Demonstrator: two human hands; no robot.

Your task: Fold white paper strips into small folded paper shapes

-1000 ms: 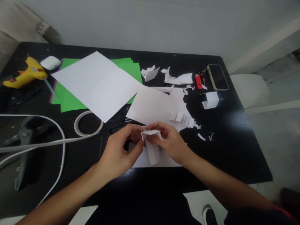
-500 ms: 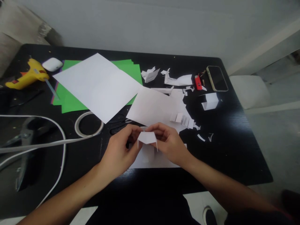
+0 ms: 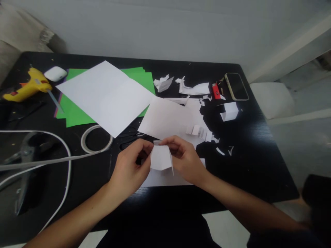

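Between my hands is a small folded white paper piece (image 3: 160, 158), its broad panel facing me and a narrow flap hanging at its right side. My left hand (image 3: 131, 163) is closed on its left edge, thumb in front. On the right edge, my right hand (image 3: 184, 160) pinches the same piece, with its fingers curled behind. The paper's far side and some fingertips are hidden. Beneath the hands lies a white sheet (image 3: 152, 182) near the table's front edge. Just beyond them rests another cut white sheet (image 3: 165, 115) with a small pleated paper piece (image 3: 200, 132) on it.
A yellow glue gun (image 3: 33, 86), a white case (image 3: 55, 73), green sheets (image 3: 77, 119) under a white sheet (image 3: 106, 96), and a tape roll (image 3: 83, 142) lie left. Looping white cable (image 3: 67, 186) crosses the left side. Paper scraps (image 3: 193, 89), a red lighter (image 3: 215, 91) and a phone (image 3: 236, 86) lie right.
The folded paper has tilted, so its upper panel now faces me more fully and looks taller. Both hands keep hold of it. The whole view has shifted slightly.
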